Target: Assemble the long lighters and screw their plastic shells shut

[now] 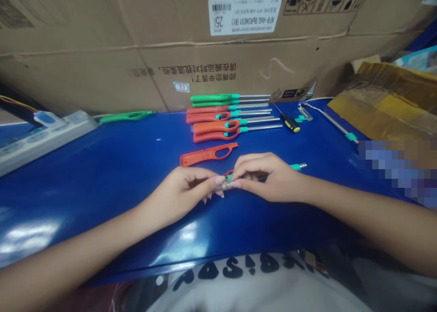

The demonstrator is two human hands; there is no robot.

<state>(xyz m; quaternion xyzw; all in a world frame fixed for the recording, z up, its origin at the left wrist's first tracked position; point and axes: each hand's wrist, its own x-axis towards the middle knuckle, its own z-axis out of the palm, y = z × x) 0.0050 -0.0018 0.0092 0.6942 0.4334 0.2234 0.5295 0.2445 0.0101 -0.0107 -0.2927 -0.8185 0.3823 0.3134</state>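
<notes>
My left hand (186, 189) and my right hand (264, 175) meet over the blue table, both closed on a small clear part (223, 185) with a bit of teal on it. Fingers hide much of this part. A teal piece with a metal tip (300, 166) shows beyond my right hand; what it joins is hidden. Just behind my hands lies an empty red handle shell (208, 154). Farther back, several red lighters (216, 127) and green lighters (211, 99) lie in a stack of rows, their metal tubes pointing right.
A yellow-black screwdriver (291, 123), a clear part with teal (305, 114) and a thin metal tube (336, 123) lie at the back right. A power strip (51, 137) and a green shell (126, 116) are at left. Cardboard (102, 75) stands behind; brown packaging (382, 103) is at right.
</notes>
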